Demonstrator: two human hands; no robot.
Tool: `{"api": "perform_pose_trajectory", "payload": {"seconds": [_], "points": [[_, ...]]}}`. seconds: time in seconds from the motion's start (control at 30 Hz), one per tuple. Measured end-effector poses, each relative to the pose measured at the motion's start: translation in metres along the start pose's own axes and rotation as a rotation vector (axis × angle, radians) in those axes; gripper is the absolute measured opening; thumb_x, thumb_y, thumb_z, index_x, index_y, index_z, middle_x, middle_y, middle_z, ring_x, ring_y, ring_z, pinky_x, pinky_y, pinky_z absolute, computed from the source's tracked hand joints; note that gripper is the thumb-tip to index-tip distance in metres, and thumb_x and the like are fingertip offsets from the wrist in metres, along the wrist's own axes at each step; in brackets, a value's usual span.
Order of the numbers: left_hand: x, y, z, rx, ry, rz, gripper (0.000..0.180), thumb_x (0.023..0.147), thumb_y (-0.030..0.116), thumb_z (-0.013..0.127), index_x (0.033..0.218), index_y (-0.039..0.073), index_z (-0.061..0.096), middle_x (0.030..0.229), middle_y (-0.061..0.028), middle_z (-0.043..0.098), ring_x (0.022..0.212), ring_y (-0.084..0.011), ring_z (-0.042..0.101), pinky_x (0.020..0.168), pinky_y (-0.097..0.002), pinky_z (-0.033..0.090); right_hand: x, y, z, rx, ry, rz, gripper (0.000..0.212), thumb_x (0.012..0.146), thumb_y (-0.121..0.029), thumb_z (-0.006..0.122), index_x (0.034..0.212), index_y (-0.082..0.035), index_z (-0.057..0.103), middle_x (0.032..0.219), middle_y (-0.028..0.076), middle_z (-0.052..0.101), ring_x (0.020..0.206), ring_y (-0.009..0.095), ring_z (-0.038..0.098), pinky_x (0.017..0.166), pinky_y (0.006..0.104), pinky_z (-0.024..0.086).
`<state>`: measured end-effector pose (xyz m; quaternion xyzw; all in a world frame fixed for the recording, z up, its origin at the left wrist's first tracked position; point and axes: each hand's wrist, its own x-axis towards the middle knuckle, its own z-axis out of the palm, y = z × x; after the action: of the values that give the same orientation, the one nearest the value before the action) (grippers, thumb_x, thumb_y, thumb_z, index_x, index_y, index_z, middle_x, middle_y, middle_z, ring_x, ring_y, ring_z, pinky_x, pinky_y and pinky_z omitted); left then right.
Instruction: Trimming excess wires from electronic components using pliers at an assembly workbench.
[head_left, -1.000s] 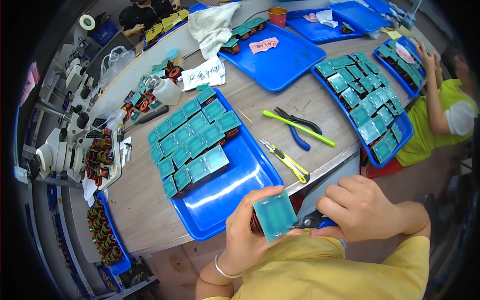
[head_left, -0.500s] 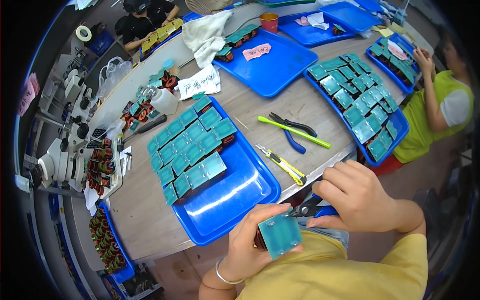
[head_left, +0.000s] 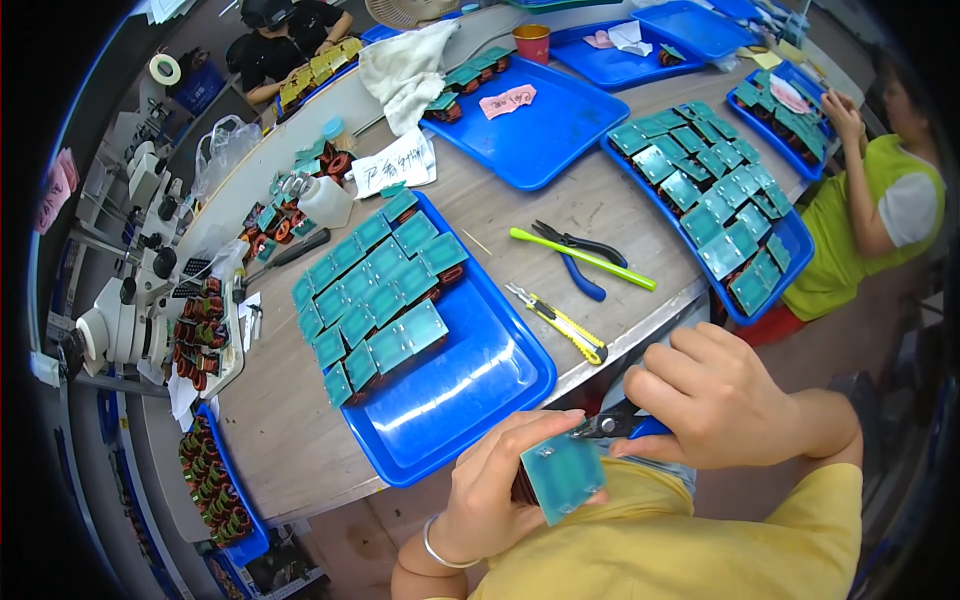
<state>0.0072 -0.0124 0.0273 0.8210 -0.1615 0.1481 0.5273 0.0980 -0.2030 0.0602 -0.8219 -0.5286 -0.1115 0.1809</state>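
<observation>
Teal square module [head_left: 562, 476] is gripped in L hand [head_left: 495, 490], low centre, flat face up. R hand [head_left: 715, 400] is closed on blue-handled cutters [head_left: 618, 426]; tips meet module's upper right edge.

The lower right half of the blue tray [head_left: 470, 390] lies bare. Above it, green-topped parts [head_left: 375, 290] crowd the tray; a yellow knife [head_left: 557, 322] and pliers [head_left: 578, 262] block the table strip right of it.
</observation>
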Motion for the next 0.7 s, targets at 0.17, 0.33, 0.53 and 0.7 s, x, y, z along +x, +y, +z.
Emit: {"api": "perform_pose_trajectory", "payload": {"seconds": [0.17, 0.33, 0.53, 0.7], "points": [[0.0, -0.001, 0.0, -0.016, -0.01, -0.029, 0.061, 0.061, 0.022, 0.081, 0.109, -0.001, 0.051, 0.094, -0.0135, 0.062, 0.08, -0.0242, 0.062, 0.069, -0.0293, 0.049, -0.004, 0.003, 0.007, 0.01, 0.021, -0.017, 0.041, 0.071, -0.044, 0.064, 0.07, -0.005, 0.05, 0.061, 0.004, 0.041, 0.052, 0.019, 0.043, 0.047, 0.0293, 0.036], [-0.001, -0.001, 0.002, 0.003, -0.031, -0.07, 0.06, 0.062, 0.022, 0.081, 0.11, 0.001, 0.052, 0.096, -0.0135, 0.061, 0.081, -0.0226, 0.061, 0.069, -0.0282, 0.049, -0.008, 0.003, 0.011, 0.031, 0.002, -0.005, 0.04, 0.073, -0.043, 0.064, 0.069, -0.006, 0.049, 0.06, 0.005, 0.041, 0.051, 0.019, 0.044, 0.045, 0.0297, 0.036], [-0.004, -0.003, 0.007, -0.032, -0.043, -0.069, 0.059, 0.062, 0.021, 0.081, 0.11, 0.002, 0.053, 0.097, -0.0129, 0.06, 0.081, -0.0218, 0.061, 0.068, -0.0279, 0.048, -0.01, -0.002, 0.006, 0.059, 0.044, 0.022, 0.043, 0.073, -0.046, 0.063, 0.074, -0.005, 0.051, 0.066, 0.006, 0.043, 0.058, 0.021, 0.046, 0.051, 0.0307, 0.036], [-0.003, 0.003, 0.008, -0.058, -0.056, -0.057, 0.056, 0.063, 0.02, 0.08, 0.109, 0.003, 0.054, 0.096, -0.0128, 0.06, 0.082, -0.0225, 0.06, 0.069, -0.0285, 0.048, -0.009, -0.009, 0.002, 0.076, 0.032, 0.023, 0.044, 0.072, -0.047, 0.063, 0.076, -0.005, 0.052, 0.068, 0.006, 0.044, 0.06, 0.021, 0.047, 0.053, 0.031, 0.036]]}}
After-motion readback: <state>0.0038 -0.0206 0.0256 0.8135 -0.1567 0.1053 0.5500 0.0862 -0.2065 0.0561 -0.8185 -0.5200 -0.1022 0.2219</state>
